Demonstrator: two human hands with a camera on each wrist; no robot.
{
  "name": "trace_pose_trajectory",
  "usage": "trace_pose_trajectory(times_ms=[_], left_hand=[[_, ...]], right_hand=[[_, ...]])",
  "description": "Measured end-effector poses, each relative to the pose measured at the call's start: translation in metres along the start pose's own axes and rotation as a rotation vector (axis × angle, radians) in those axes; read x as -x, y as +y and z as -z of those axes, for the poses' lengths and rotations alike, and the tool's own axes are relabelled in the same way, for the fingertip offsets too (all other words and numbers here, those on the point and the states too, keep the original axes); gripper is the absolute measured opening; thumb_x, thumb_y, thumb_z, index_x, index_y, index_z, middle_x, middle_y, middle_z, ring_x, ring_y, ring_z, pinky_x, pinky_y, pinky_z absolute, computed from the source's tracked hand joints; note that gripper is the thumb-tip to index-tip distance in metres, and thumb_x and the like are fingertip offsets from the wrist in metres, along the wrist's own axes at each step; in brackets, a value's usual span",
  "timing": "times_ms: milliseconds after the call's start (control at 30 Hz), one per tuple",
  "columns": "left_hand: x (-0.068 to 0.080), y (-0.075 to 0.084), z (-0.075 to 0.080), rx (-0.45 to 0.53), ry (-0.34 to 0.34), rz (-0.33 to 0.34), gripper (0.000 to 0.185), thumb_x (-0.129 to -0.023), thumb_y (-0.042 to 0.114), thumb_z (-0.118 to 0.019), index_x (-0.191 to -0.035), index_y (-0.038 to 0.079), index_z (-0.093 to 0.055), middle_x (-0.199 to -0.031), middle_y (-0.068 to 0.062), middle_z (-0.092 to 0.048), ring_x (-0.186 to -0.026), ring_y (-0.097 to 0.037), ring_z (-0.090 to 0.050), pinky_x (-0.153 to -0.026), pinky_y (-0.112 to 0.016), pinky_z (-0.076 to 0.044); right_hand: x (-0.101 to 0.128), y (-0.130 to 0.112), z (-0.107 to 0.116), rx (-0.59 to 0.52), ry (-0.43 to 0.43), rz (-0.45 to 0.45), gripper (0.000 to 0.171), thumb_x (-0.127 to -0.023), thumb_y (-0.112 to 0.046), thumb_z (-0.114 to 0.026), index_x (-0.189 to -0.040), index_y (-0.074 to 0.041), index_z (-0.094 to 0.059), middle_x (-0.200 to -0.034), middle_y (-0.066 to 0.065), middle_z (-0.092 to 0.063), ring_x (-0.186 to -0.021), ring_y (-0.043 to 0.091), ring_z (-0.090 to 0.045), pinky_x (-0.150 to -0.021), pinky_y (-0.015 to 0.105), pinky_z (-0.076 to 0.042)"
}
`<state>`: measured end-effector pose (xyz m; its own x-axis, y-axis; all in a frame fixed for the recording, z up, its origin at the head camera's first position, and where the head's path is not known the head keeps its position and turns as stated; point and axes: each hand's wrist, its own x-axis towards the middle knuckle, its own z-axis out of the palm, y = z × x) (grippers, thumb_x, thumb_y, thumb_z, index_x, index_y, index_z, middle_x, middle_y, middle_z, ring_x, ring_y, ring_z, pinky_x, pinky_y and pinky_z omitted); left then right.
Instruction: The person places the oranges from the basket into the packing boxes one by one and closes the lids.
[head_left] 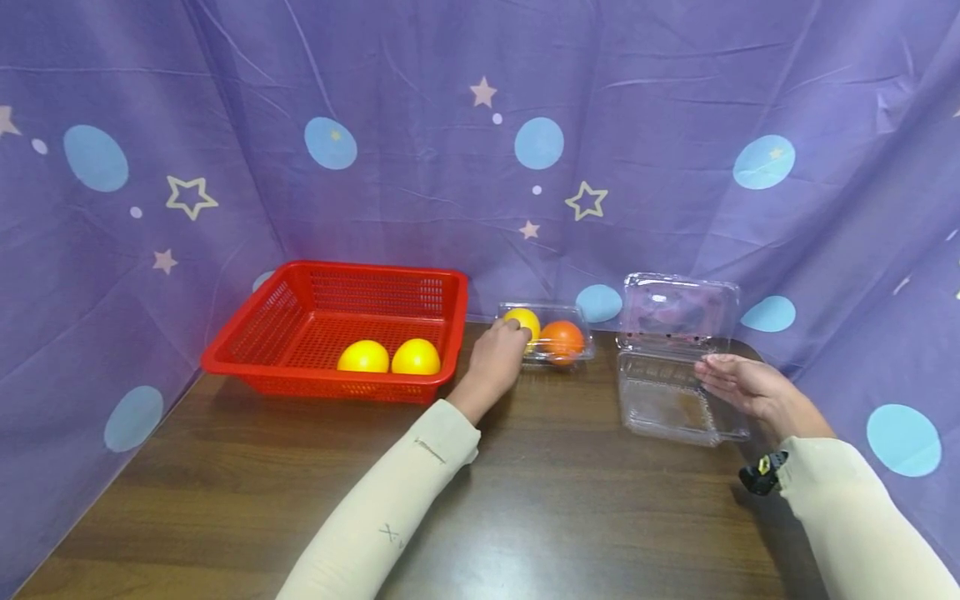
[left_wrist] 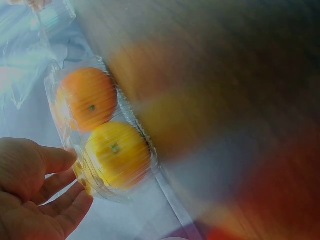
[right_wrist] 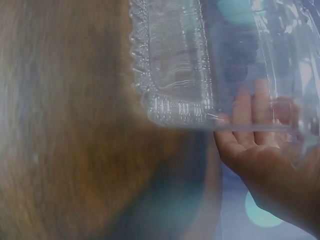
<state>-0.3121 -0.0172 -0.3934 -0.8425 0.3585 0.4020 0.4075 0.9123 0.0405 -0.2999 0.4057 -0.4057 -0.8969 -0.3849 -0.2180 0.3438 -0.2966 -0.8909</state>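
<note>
A lidded clear plastic container (head_left: pixel 577 350) holds an orange (left_wrist: pixel 89 99) and a round yellow fruit (left_wrist: pixel 119 154) side by side. My left hand (head_left: pixel 498 358) pinches its left end, thumb on one side and fingers on the other, as the left wrist view shows. To the right stands a second clear container (head_left: pixel 663 396), its lid (head_left: pixel 678 308) raised and nothing inside. My right hand (head_left: pixel 742 387) touches that container's right side with fairly straight fingers. In the right wrist view some fingers (right_wrist: pixel 243 112) show through the clear plastic.
A red plastic basket (head_left: pixel 255 372) on the left holds two round yellow fruits (head_left: pixel 390 357). Everything stands on a brown wooden table (head_left: pixel 525 500). A purple patterned curtain (head_left: pixel 420 200) hangs close behind and along both sides.
</note>
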Motion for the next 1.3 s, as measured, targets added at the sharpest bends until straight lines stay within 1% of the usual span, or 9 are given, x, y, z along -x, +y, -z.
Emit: trace_pose_trajectory(times_ms=[200,333,600,733,800,933,1100,1233,1300], left_hand=[[0.0,0.0,0.0,-0.003,0.0,0.002,0.023,-0.094,0.003,-0.064,-0.106,0.016,-0.078,-0.103,-0.006,-0.07,-0.092,-0.026,-0.064,-0.075,-0.04,-0.058],[-0.001,0.0,0.0,0.0,-0.003,0.002,0.023,-0.094,0.003,-0.064,-0.106,0.016,-0.078,-0.103,-0.005,-0.069,-0.093,-0.026,-0.064,-0.074,-0.04,-0.058],[0.0,0.001,-0.001,-0.018,0.006,-0.012,0.021,-0.094,0.003,-0.063,-0.106,0.014,-0.077,-0.104,-0.006,-0.069,-0.093,-0.026,-0.064,-0.074,-0.04,-0.058],[0.0,0.001,0.0,-0.028,0.013,-0.012,0.021,-0.094,0.003,-0.063,-0.105,0.013,-0.077,-0.103,-0.006,-0.068,-0.093,-0.027,-0.064,-0.075,-0.04,-0.058],[0.001,0.001,0.001,-0.026,0.006,-0.01,0.021,-0.094,0.002,-0.062,-0.105,0.012,-0.077,-0.104,-0.006,-0.068,-0.094,-0.026,-0.064,-0.075,-0.04,-0.058],[0.002,0.001,0.005,-0.026,0.012,-0.008,0.021,-0.094,-0.001,-0.062,-0.104,0.01,-0.077,-0.102,-0.006,-0.068,-0.092,-0.026,-0.064,-0.075,-0.04,-0.059],[0.004,0.0,0.014,-0.035,0.044,-0.014,0.021,-0.09,-0.004,-0.064,-0.099,0.009,-0.078,-0.098,-0.007,-0.068,-0.09,-0.027,-0.064,-0.074,-0.039,-0.057],[0.007,-0.004,0.022,-0.029,0.061,-0.019,0.015,-0.089,0.001,-0.066,-0.096,0.009,-0.077,-0.098,-0.007,-0.068,-0.089,-0.027,-0.063,-0.076,-0.039,-0.056],[0.01,-0.007,0.026,-0.021,0.083,-0.021,0.011,-0.089,0.005,-0.066,-0.093,0.008,-0.076,-0.098,-0.007,-0.068,-0.089,-0.028,-0.063,-0.077,-0.039,-0.056]], right_hand=[[-0.003,-0.002,-0.019,0.001,-0.029,0.032,0.033,-0.109,-0.004,-0.037,-0.099,-0.006,-0.069,-0.102,0.008,-0.077,-0.1,0.016,-0.073,-0.091,0.028,-0.056],[-0.002,-0.002,-0.035,0.008,-0.027,0.046,0.033,-0.109,-0.003,-0.038,-0.099,-0.006,-0.069,-0.102,0.008,-0.077,-0.1,0.017,-0.073,-0.091,0.028,-0.056],[0.0,0.007,-0.069,0.027,0.034,0.057,0.028,-0.108,-0.002,-0.042,-0.097,-0.006,-0.068,-0.099,0.007,-0.076,-0.098,0.015,-0.073,-0.092,0.028,-0.056],[-0.003,0.014,-0.083,0.03,0.06,0.054,0.028,-0.107,-0.001,-0.043,-0.096,-0.007,-0.067,-0.099,0.006,-0.076,-0.098,0.014,-0.072,-0.091,0.028,-0.056],[-0.004,0.017,-0.089,0.023,0.077,0.051,0.027,-0.107,-0.001,-0.043,-0.095,-0.007,-0.067,-0.098,0.006,-0.076,-0.097,0.014,-0.072,-0.091,0.028,-0.056],[-0.007,0.023,-0.1,0.005,0.099,0.048,0.026,-0.107,-0.001,-0.045,-0.093,-0.006,-0.066,-0.096,0.006,-0.076,-0.095,0.013,-0.072,-0.091,0.028,-0.056],[-0.009,0.029,-0.111,0.01,0.102,0.052,0.027,-0.107,-0.001,-0.043,-0.093,-0.007,-0.065,-0.096,0.005,-0.075,-0.095,0.013,-0.072,-0.091,0.027,-0.056],[-0.012,0.034,-0.12,0.029,0.102,0.05,0.027,-0.107,-0.002,-0.044,-0.093,-0.008,-0.065,-0.096,0.004,-0.075,-0.096,0.013,-0.072,-0.092,0.027,-0.055],[-0.014,0.036,-0.125,0.034,0.105,0.045,0.027,-0.107,-0.001,-0.044,-0.094,-0.008,-0.065,-0.096,0.004,-0.076,-0.097,0.013,-0.072,-0.093,0.028,-0.055]])
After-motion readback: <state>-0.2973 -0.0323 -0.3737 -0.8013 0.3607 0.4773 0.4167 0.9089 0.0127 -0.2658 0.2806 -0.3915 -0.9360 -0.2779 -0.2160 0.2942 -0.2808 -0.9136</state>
